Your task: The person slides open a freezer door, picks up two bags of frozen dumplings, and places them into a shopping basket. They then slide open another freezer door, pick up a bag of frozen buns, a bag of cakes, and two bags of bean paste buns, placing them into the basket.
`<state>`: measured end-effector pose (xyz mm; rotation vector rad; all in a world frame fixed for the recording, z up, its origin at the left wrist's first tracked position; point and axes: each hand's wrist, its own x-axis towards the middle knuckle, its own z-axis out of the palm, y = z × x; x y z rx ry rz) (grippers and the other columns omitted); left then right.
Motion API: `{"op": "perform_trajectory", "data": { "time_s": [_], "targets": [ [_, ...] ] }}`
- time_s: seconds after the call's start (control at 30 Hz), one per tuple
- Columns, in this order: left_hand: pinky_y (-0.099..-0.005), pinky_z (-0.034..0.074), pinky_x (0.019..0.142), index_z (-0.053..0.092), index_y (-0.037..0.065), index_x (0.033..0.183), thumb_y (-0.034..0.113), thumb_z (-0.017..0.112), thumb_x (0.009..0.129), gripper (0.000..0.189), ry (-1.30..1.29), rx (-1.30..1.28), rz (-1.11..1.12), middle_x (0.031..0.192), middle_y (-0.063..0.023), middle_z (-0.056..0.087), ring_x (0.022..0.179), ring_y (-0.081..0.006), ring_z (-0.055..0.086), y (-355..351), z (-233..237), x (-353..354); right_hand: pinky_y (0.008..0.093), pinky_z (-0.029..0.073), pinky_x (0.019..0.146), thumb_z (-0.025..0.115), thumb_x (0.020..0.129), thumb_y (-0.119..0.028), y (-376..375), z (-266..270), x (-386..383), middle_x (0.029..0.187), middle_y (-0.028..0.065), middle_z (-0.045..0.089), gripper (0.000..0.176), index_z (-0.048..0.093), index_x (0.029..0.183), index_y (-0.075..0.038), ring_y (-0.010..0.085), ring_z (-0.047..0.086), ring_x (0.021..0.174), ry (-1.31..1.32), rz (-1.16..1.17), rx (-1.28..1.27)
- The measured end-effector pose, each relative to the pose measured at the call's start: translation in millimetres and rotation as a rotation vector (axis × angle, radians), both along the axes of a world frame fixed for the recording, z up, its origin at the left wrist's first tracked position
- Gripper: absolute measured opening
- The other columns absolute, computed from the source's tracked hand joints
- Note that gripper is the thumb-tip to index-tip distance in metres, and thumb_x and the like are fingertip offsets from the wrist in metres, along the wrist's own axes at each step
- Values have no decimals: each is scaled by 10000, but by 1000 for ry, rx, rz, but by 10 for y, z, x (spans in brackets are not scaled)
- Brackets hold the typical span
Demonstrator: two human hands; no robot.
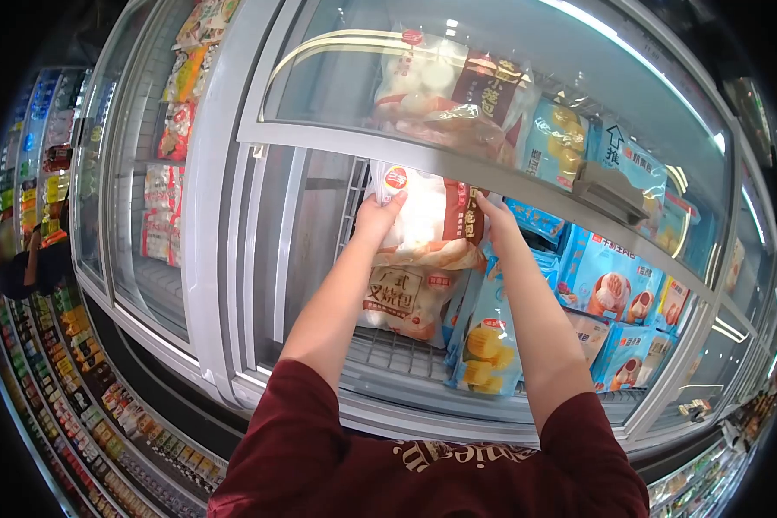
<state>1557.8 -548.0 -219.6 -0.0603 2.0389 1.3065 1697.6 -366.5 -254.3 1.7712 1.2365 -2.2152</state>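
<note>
Freezer (207, 173) with grey frame and glass doors stands in shop, wire rack (393, 352) inside. Left hand (382, 217) is clamped on one side edge of clear and white plastic bag with brown-red label (425, 211), right hand (497, 217) on other edge; thumbs in front, other fingers mostly hidden. Bag is in open part of freezer, just above beige-white bun bag (401, 302), near blue packets (609, 274). Pale round buns show through plastic.

In the freezer (209, 207), a bag (423, 216) sits between the left hand (383, 214) and right hand (497, 216), just above another bag (400, 304) over the wire rack (388, 356), with an upright packet (489, 356) to their right, boxes (609, 281) farther right, and stocked shelves (56, 345) outside, left.
</note>
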Motion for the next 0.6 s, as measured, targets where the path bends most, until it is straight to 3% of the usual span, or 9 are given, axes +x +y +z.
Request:
{"op": "perform_trajectory", "data": {
  "time_s": [0.07,0.1,0.2,0.23,0.33,0.37,0.47,0.5,0.6],
  "targets": [
    [-255,428,613,545,-28,919,305,609,754,377,-64,153,137,746,-86,590,649,-120,537,-1,30,45,334,386,811,616,749,-286,-11,-96,54,1062,63,523,474,440,1118,-46,184,491,976,203,-1,-85],
    [-235,415,589,567,-4,896,259,555,802,280,7,74,98,754,-71,585,633,-89,508,12,82,19,335,369,829,613,752,-271,-41,-30,82,1078,76,516,479,431,1133,-43,189,476,999,233,-32,-105],
    [-239,413,585,587,17,852,254,537,811,246,241,142,-68,719,-54,582,620,-105,508,55,123,-140,331,347,854,597,767,-222,-107,90,116,1082,81,517,446,431,1142,-48,190,466,1018,326,-112,-72],
    [-269,427,635,600,33,853,253,525,814,236,321,74,-164,789,-81,579,678,-157,534,87,107,-224,325,359,844,589,776,-205,-127,32,123,1053,58,532,400,449,1121,-58,180,485,989,353,-135,-8],
    [-306,425,720,606,45,882,264,530,803,245,521,21,-181,939,-124,550,793,-221,540,192,-107,-326,323,363,848,578,787,-176,-120,-103,134,1036,33,542,344,467,1096,-74,172,495,976,316,-176,104],
    [-327,382,839,591,74,967,281,531,795,276,368,-56,-207,1111,-138,470,967,-260,486,202,-170,-367,325,358,855,576,788,-169,-99,-145,124,1042,32,540,338,467,1094,-77,172,491,985,286,-185,128],
    [-325,338,900,556,80,1039,292,534,788,329,487,-269,-193,1157,-145,435,1057,-266,432,298,-167,-244,334,353,864,579,785,-165,-73,-192,91,1061,40,530,347,460,1099,-76,175,476,1007,310,-214,121],
    [-328,300,941,515,95,1104,293,538,781,380,446,-189,-186,1190,-163,398,1119,-272,378,298,-257,-241,336,355,865,576,786,-159,-62,-175,97,1063,42,528,348,457,1101,-71,178,475,1009,328,-219,80],
    [-344,331,906,519,51,1075,299,534,782,384,538,-245,-203,1123,-182,457,1068,-290,428,266,-409,-198,338,363,865,566,789,-140,-30,-97,101,1067,53,524,353,448,1110,-54,187,480,1006,402,-246,-40]
  ]
}}
